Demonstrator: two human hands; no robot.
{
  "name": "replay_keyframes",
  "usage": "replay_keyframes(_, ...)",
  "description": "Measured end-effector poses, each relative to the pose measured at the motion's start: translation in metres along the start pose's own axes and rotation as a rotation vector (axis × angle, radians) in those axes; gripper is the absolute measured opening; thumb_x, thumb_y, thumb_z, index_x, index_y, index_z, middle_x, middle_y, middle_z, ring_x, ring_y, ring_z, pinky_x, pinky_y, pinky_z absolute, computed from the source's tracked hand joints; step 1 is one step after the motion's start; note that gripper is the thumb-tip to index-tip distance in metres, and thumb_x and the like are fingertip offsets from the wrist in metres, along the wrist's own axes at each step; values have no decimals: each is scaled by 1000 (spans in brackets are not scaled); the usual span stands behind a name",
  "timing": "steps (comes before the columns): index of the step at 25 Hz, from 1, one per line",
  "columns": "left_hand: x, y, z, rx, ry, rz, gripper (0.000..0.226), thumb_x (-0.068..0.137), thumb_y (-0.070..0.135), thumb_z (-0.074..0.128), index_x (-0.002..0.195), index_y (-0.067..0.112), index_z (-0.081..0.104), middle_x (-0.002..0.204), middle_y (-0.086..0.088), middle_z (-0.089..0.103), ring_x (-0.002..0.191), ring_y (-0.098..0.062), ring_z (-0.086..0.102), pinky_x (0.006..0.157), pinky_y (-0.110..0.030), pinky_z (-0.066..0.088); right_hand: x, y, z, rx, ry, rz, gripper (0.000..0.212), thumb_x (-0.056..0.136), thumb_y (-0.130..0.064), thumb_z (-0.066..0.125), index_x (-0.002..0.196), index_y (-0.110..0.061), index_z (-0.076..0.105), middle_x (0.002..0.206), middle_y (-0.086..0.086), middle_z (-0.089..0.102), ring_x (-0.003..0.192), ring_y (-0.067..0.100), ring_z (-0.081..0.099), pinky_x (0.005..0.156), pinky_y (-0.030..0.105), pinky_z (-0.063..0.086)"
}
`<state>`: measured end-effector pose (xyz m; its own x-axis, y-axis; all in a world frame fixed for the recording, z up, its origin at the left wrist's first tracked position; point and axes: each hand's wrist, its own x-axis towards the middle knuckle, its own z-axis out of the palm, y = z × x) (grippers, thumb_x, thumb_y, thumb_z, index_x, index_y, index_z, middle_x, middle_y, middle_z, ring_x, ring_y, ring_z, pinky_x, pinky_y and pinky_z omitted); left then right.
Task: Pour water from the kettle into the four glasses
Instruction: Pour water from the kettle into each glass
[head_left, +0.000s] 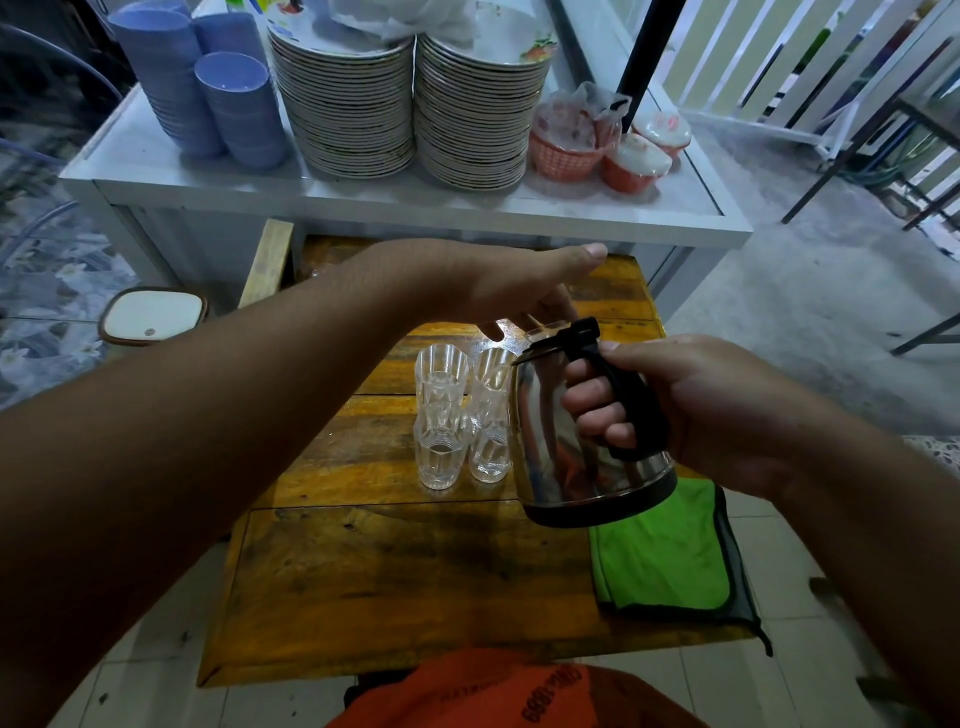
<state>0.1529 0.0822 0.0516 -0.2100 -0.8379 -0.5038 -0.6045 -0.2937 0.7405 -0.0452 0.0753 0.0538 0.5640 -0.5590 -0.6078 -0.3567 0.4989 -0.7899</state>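
A steel kettle (566, 457) with a black handle is lifted off the wooden table (363, 571). My right hand (727, 410) is wrapped around the handle. My left hand (509, 280) reaches across above the kettle, thumb stretched out and fingertips resting on the far edge of its lid. Just left of the kettle four clear glasses stand upright in a tight square: far left (440, 369), far right (493, 374), near left (440, 457), near right (489, 457). The kettle's spout points at the far right glass. No stream of water shows, and I cannot tell how full the glasses are.
A green cloth (670, 551) lies on the table's right edge under the kettle. Behind the table, a white cabinet (415, 202) carries two tall plate stacks (348, 104), blue bowls (208, 88) and orange baskets (566, 150). A white lidded box (150, 314) sits on the floor at left.
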Motion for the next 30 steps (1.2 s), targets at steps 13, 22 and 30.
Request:
replay_keyframes(13,0,-2,1,-11,7,7,81,98,61,1,145,15,48,150,-9,48,140,-24,42,115,-51,32,0,-8,-4,-31,-3,14,34,102,-24,47,109,2,67,70,7,73,56,11,67,50,18,55)
replay_keyframes(22,2,-8,0,-29,32,26,82,97,63,-1,142,17,50,149,-8,50,137,-22,45,115,-51,32,6,-16,-4,-84,-25,31,34,103,-25,45,111,1,65,72,7,72,58,12,67,50,19,54)
replay_keyframes(30,3,-17,2,-76,88,54,83,96,66,0,135,21,58,142,-5,57,131,-19,51,112,-49,36,8,-24,-5,-151,-30,45,36,104,-25,44,111,2,66,70,7,71,56,12,66,46,19,52)
